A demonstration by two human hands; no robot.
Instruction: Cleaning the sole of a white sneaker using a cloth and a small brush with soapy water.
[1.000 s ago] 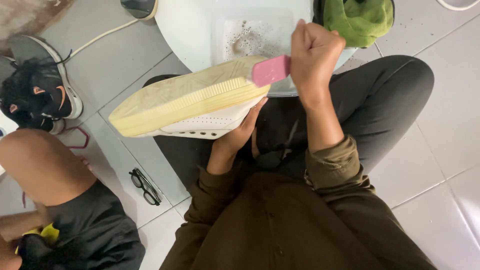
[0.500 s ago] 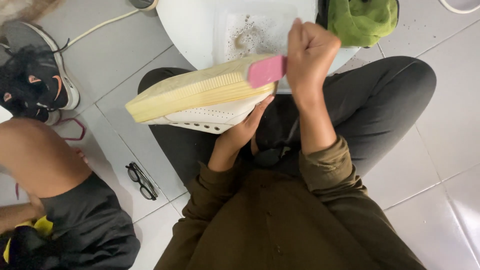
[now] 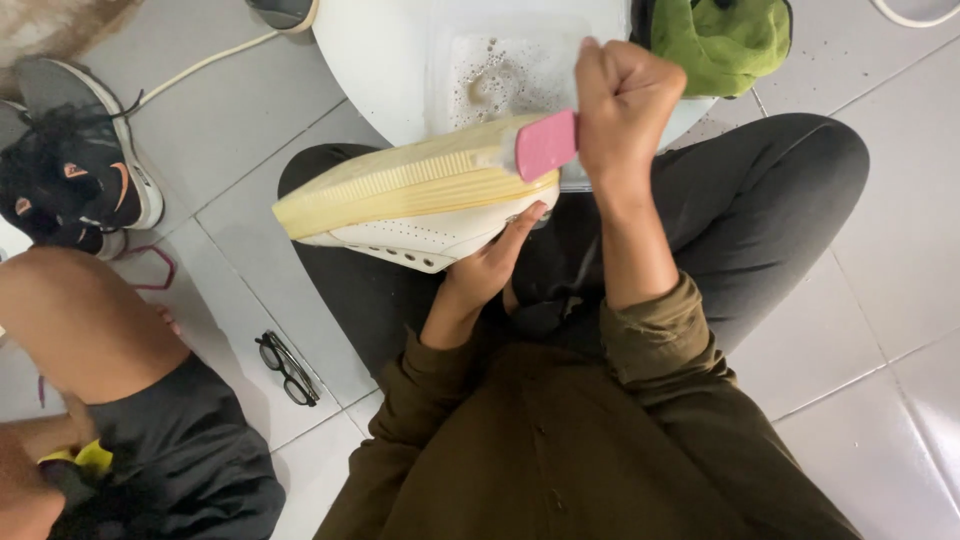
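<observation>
both hands are busy: the left hand [image 3: 490, 270] cups the white sneaker [image 3: 420, 200] from beneath, and the right hand [image 3: 620, 100] fists a pink brush [image 3: 545, 145] on its sole. pressing hard could twist the shoe loose, since only fingertips steady it over the soapy basin [image 3: 400, 60].

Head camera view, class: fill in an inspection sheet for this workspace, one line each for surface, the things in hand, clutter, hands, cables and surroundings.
Surface: grey tiled floor; a white basin holding foamy water sits in front of the person's crossed legs.
Things in hand: white sneaker held sole-up and tilted; pink brush pressed on its yellowed sole.
Clutter: black glasses on the floor; green cloth beside the basin; black sneaker at left.
Hands: left hand supports the sneaker from below; right hand is fisted around the brush.
Cables: white cord across the tiles, upper left.
Surroundings: another person's bare leg at left.
</observation>
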